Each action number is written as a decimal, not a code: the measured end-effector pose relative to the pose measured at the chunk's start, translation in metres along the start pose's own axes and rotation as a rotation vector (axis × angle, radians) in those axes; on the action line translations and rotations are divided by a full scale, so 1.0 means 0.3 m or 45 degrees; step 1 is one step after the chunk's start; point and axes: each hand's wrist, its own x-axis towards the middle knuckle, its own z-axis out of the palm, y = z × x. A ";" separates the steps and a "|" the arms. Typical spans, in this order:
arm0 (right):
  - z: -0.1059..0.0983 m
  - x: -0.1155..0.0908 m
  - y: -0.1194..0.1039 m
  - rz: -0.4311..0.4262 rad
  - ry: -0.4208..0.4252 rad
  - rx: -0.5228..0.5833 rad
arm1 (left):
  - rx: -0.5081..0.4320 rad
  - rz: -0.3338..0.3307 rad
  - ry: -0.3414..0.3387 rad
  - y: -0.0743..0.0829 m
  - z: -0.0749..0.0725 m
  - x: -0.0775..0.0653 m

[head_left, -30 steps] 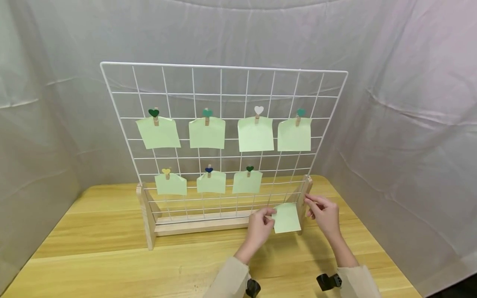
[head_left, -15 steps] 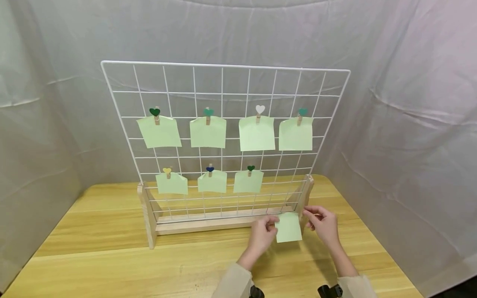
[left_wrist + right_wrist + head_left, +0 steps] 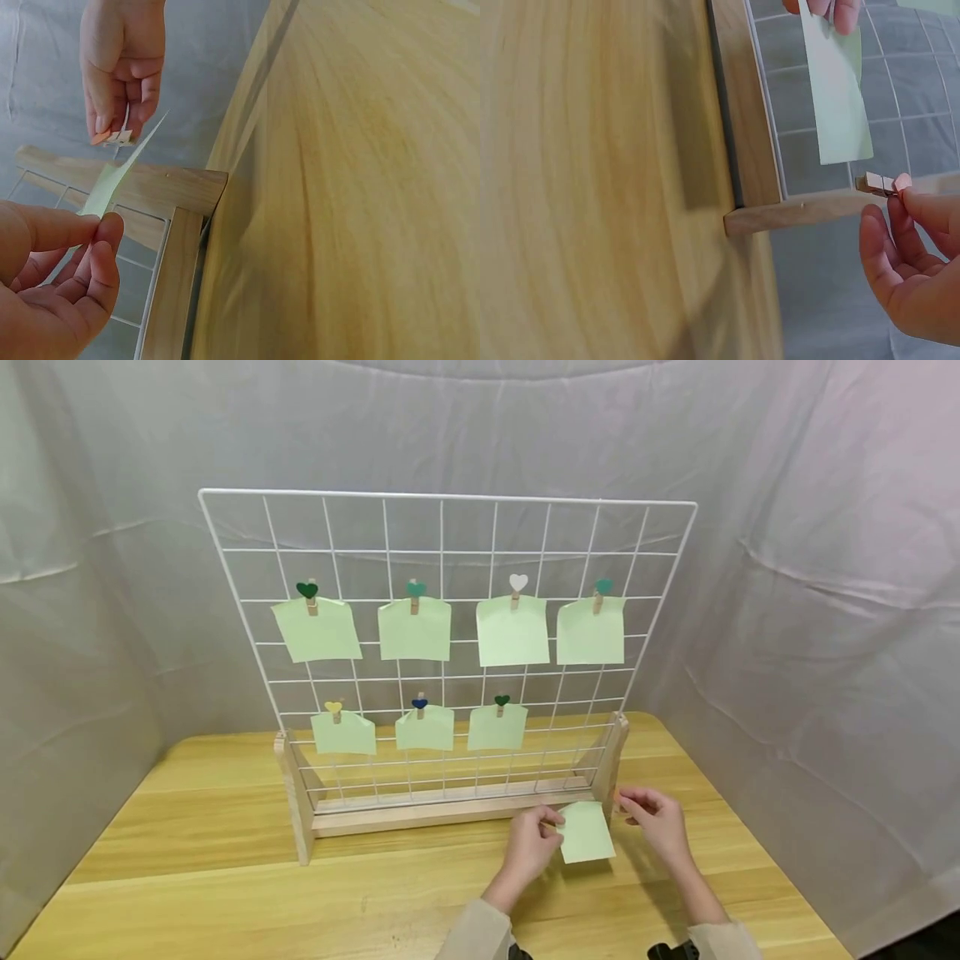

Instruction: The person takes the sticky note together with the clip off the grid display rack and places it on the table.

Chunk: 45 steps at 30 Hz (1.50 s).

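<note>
A pale green paper note (image 3: 586, 833) hangs from my left hand (image 3: 531, 845), whose thumb and forefinger pinch its left edge. The left wrist view shows that note (image 3: 112, 180) almost edge-on. To its right my right hand (image 3: 660, 828) pinches a small wooden clothespin (image 3: 877, 184) with an orange heart-like piece at its end. In the right wrist view the clothespin lies just past the note's lower edge, apart from it. Both hands are low, in front of the right wooden foot (image 3: 611, 756) of the white wire grid (image 3: 465, 675).
Seven-odd notes aside, several green notes (image 3: 414, 631) hang on the grid in two rows, each under a heart-topped clothespin (image 3: 518, 585). A wooden base bar (image 3: 420, 820) joins the feet on the wooden table (image 3: 225, 902). Grey curtains (image 3: 795, 610) surround it.
Both hands have come down and slightly towards me, away from the grid. The note has dropped with the left hand, and the right hand's clothespin now shows orange.
</note>
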 end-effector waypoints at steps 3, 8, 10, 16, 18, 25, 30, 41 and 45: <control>-0.013 -0.020 -0.056 0.015 -0.068 0.033 | 0.003 -0.018 -0.006 -0.005 0.005 -0.003; -0.020 -0.060 -0.228 0.087 -0.149 0.023 | 0.020 -0.048 -0.033 -0.014 0.013 -0.011; -0.022 -0.068 -0.275 0.147 -0.155 0.010 | 0.019 -0.051 -0.044 -0.017 0.018 -0.015; -0.044 -0.068 -0.292 0.335 -0.164 -0.059 | 0.012 -0.031 -0.066 -0.023 0.036 -0.019; -0.052 -0.068 -0.284 0.364 -0.165 -0.099 | 0.017 -0.018 -0.068 -0.025 0.043 -0.019; -0.077 -0.072 -0.267 0.413 -0.208 -0.191 | 0.019 0.002 -0.077 -0.029 0.066 -0.017; -0.093 -0.070 -0.255 0.468 -0.254 -0.211 | 0.045 -0.012 -0.089 -0.025 0.080 -0.018; -0.113 -0.046 -0.217 0.564 -0.367 -0.195 | 0.062 -0.090 -0.110 -0.020 0.135 0.004; -0.113 -0.044 -0.207 0.574 -0.393 -0.181 | 0.084 -0.087 -0.095 -0.028 0.146 0.014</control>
